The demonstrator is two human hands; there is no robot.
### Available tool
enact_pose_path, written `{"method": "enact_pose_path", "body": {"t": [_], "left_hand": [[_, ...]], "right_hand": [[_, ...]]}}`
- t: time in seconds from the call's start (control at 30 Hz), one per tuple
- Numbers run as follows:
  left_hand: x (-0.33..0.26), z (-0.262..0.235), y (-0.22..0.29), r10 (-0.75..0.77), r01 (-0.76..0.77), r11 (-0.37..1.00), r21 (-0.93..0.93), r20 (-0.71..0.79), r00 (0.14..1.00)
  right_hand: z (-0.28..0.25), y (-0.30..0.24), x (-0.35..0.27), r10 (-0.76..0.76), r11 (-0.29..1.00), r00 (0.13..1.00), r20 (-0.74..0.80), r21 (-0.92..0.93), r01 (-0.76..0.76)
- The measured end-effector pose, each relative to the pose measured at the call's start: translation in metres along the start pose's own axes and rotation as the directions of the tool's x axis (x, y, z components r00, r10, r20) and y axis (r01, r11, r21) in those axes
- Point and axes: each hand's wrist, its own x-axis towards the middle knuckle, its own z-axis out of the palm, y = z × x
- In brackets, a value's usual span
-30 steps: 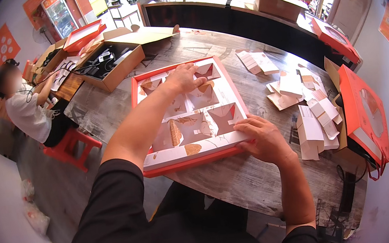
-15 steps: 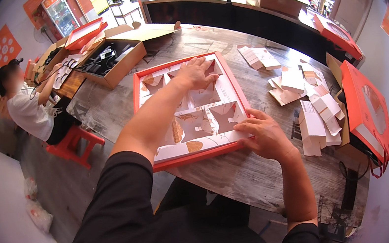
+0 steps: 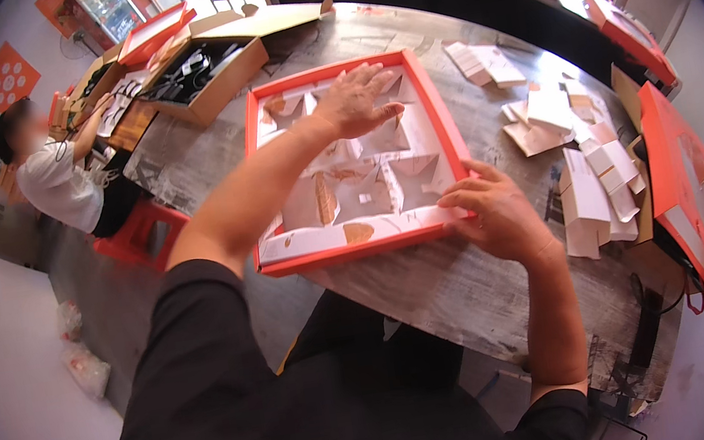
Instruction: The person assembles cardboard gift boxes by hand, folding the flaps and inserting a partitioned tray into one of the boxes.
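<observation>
A shallow red box (image 3: 313,260) lies on the table in front of me, its near left corner jutting past the table's edge. White card dividers with brown leaf-like prints (image 3: 352,175) split its inside into several compartments. My left hand (image 3: 356,100) reaches across the box, palm down and fingers spread over the dividers near the far side. At the near right corner my right hand (image 3: 499,210) grips the rim, its fingers bent over the red wall. The undersides of both hands are hidden.
Folded white cartons (image 3: 584,196) are heaped to the right, with more white pieces (image 3: 485,64) farther back. A red box with a round window (image 3: 683,173) stands at the right edge. On the left, a cardboard box of black items (image 3: 235,61) sits near a seated person (image 3: 63,184).
The whole view has shifted slightly. My left hand lies a bit flatter over the dividers; my right hand stays at the same corner.
</observation>
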Motion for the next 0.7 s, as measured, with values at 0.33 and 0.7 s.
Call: {"method": "enact_pose_path", "body": {"t": [0.33, 0.7], "left_hand": [[-0.173, -0.164, 0.013, -0.069, 0.066, 0.997, 0.026, 0.576, 0.815], [-0.205, -0.134, 0.021, -0.048, -0.018, 0.992, 0.129, 0.494, 0.868]], "right_hand": [[-0.003, -0.003, -0.005, 0.09, 0.995, 0.996, 0.01, 0.045, -0.09], [-0.004, -0.006, -0.005, 0.115, 0.992, 0.993, 0.032, 0.041, -0.117]]}}
